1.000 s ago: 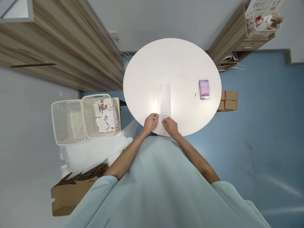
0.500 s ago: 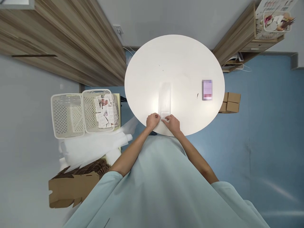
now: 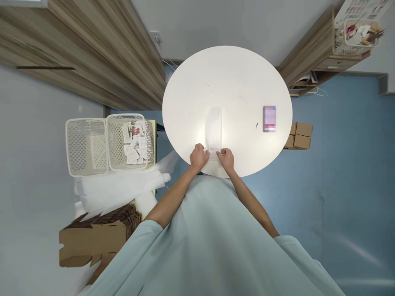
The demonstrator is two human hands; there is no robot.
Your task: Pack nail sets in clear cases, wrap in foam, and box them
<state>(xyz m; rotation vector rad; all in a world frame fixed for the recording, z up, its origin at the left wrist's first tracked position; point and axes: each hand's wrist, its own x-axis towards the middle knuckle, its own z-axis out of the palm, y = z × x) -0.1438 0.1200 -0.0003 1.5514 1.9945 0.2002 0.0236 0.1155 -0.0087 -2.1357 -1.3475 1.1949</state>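
Note:
A strip of thin white foam sheet (image 3: 214, 127) lies lengthwise on the round white table (image 3: 247, 78), its near end close to the table's front edge. At that near end my left hand (image 3: 199, 158) pinches the left edge, fingers curled. My right hand (image 3: 226, 159) grips the right edge between thumb and fingers. Between the hands the near end looks doubled over, with a pale flat shape under it that I cannot make out clearly.
On the table's right lies a purple-pink box (image 3: 269, 119), blurred out. To the left stand white baskets (image 3: 88, 148), one holding printed cards (image 3: 135, 144), with more foam sheets (image 3: 120, 187) and flattened cardboard boxes (image 3: 92, 240) nearer me. Small brown boxes (image 3: 303, 135) sit beyond the table's right edge.
My right hand has shifted right, from the middle of the near end to the strip's right edge. The pale rectangle there now shows less distinctly, with foam over it.

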